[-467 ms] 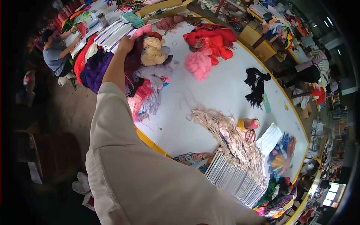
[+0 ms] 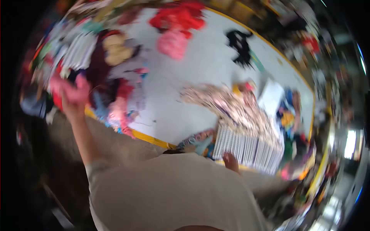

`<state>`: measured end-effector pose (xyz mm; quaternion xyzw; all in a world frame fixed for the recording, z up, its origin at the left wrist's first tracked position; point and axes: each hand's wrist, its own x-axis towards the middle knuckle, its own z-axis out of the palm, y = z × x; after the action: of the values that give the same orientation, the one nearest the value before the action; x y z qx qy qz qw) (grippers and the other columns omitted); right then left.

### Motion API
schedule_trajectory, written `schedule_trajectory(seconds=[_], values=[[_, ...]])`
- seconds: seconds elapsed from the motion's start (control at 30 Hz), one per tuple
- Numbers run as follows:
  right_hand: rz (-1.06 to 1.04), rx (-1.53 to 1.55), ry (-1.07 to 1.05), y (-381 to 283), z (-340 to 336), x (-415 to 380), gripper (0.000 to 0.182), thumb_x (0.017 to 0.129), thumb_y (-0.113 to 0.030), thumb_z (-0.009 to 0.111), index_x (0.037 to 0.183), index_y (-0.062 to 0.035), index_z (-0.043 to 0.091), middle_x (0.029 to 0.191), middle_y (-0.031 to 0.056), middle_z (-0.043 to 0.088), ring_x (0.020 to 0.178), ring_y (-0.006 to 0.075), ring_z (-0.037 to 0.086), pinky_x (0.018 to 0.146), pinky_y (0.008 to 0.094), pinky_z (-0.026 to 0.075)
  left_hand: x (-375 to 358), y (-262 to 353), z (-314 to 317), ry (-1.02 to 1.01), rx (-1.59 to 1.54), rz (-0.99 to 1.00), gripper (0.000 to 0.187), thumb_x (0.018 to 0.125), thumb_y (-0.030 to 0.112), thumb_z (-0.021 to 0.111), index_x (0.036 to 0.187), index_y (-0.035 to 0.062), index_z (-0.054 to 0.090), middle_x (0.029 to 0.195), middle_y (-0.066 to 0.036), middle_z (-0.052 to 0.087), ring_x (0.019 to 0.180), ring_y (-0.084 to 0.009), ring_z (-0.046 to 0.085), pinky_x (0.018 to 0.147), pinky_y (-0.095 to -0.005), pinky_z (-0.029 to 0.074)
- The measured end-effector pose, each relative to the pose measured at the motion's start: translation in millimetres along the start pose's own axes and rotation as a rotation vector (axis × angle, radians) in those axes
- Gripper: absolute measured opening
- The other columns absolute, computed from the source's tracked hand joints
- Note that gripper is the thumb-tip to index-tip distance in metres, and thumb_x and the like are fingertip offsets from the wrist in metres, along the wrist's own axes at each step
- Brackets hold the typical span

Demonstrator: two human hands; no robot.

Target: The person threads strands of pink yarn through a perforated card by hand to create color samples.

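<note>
My left hand (image 2: 73,104), blurred by motion, is closed around a skein of pink yarn (image 2: 77,90) at the left, beyond the table's yellow edge. Dark maroon yarn (image 2: 98,63) and a cream skein (image 2: 116,50) lie to its right. My right hand (image 2: 231,161) is at the near edge of a row of white strips (image 2: 246,148); its fingers are too smeared to read. A long bundle of beige and pinkish threads (image 2: 231,104) spreads from these strips across the white table (image 2: 162,104).
Red yarn (image 2: 181,15), a pink skein (image 2: 172,43) and black yarn (image 2: 239,46) lie toward the far side. A white sheet (image 2: 271,96) and blue and yellow yarn (image 2: 289,111) lie at right. Another person (image 2: 34,102) sits at the far left.
My view has swung, so the table's things appear shifted left. My left hand has drawn back from the yarn pile with the pink skein. My right hand has come into view by the strips.
</note>
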<state>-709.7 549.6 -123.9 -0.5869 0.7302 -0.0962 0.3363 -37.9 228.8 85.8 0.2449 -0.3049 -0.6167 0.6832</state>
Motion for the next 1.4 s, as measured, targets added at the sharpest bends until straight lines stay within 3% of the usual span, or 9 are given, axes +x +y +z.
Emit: schedule_trajectory(seconds=[0.03,0.2,0.3,0.5,0.57,0.73,0.87,1.03,1.4], values=[[-0.127,0.073,0.035,-44,-19,26,0.028,0.089,-0.02,0.055,0.111,-0.0029,0.059,0.098,0.0196,0.063,0.094,0.0379,0.06,0.08,0.0438,0.048,-19,-33,12,0.369,0.054,0.11,0.05,0.096,0.037,0.047,0.131,0.0025,0.041,0.131,-0.015,0.049,0.119,-0.0274,0.05,0.104,-0.0461,0.038],[-0.472,0.6,0.019,-251,-74,74,0.038,0.08,-0.003,0.065,0.117,-0.0039,0.053,0.103,0.0109,0.056,0.086,0.0209,0.059,0.08,0.0327,0.048,-139,-219,103,0.178,0.29,-0.398,0.047,0.097,0.037,0.046,0.13,0.0037,0.043,0.125,-0.008,0.051,0.116,-0.021,0.05,0.101,-0.0386,0.039],[-0.672,0.469,0.219,-290,-78,74,0.044,0.079,-0.003,0.061,0.121,-0.008,0.05,0.116,0.0158,0.049,0.105,0.0331,0.053,0.08,0.0367,0.05,-174,-266,177,0.111,0.429,-0.634,0.037,0.097,0.028,0.049,0.124,0.0024,0.047,0.122,-0.008,0.053,0.108,-0.0186,0.053,0.092,-0.0315,0.043],[-0.53,0.633,0.127,-196,-79,56,0.042,0.077,-0.003,0.059,0.118,-0.0048,0.049,0.117,0.0172,0.049,0.101,0.0345,0.055,0.08,0.0378,0.049,-194,-297,247,-0.282,0.952,-0.793,0.035,0.093,0.018,0.054,0.124,0.0022,0.046,0.117,-0.008,0.054,0.101,-0.0164,0.056,0.086,-0.029,0.046],[-0.479,0.575,0.25,-162,-88,41,0.042,0.075,-0.003,0.061,0.116,-0.0033,0.049,0.11,0.0171,0.053,0.095,0.0338,0.057,0.078,0.0379,0.049,-210,-317,288,-0.213,0.988,-0.344,0.035,0.086,0.007,0.061,0.119,-0.0008,0.05,0.11,-0.01,0.058,0.094,-0.0152,0.058,0.076,-0.0271,0.05],[-0.49,0.579,0.122,-88,-127,13,0.029,0.072,-0.004,0.063,0.099,-0.0035,0.051,0.091,0.0124,0.057,0.083,0.0314,0.059,0.07,0.0367,0.05,-241,-361,319,-0.412,0.99,-0.416,0.033,0.074,0.0,0.065,0.106,0.0037,0.057,0.098,-0.006,0.059,0.085,-0.0132,0.059,0.074,-0.0262,0.049],[-0.597,0.592,0.255,-49,-149,9,0.024,0.069,0.002,0.06,0.09,-0.0035,0.052,0.087,0.0105,0.053,0.076,0.0279,0.054,0.066,0.0324,0.047,-274,-398,343,-0.348,0.908,-0.663,0.028,0.075,0.001,0.067,0.101,0.0033,0.056,0.091,-0.003,0.06,0.079,-0.0101,0.058,0.073,-0.0241,0.048],[-0.668,0.666,0.448,-24,-165,3,0.027,0.068,0.005,0.058,0.092,-0.0032,0.052,0.092,0.0104,0.052,0.082,0.0254,0.054,0.07,0.0334,0.045,-291,-422,380,-0.2,0.657,-0.573,0.028,0.076,0.001,0.067,0.102,0.0034,0.056,0.095,-0.003,0.06,0.082,-0.0104,0.059,0.074,-0.0234,0.048],[-0.656,0.869,0.078,1,-171,-2,0.027,0.071,0.005,0.062,0.091,-0.0054,0.05,0.089,0.0074,0.051,0.076,0.0202,0.051,0.067,0.0299,0.044,-287,-434,379,-0.261,0.918,-0.458,0.027,0.076,-0.007,0.052,0.102,0.0016,0.057,0.1,-0.004,0.059,0.086,-0.0107,0.057,0.078,-0.0241,0.047]])
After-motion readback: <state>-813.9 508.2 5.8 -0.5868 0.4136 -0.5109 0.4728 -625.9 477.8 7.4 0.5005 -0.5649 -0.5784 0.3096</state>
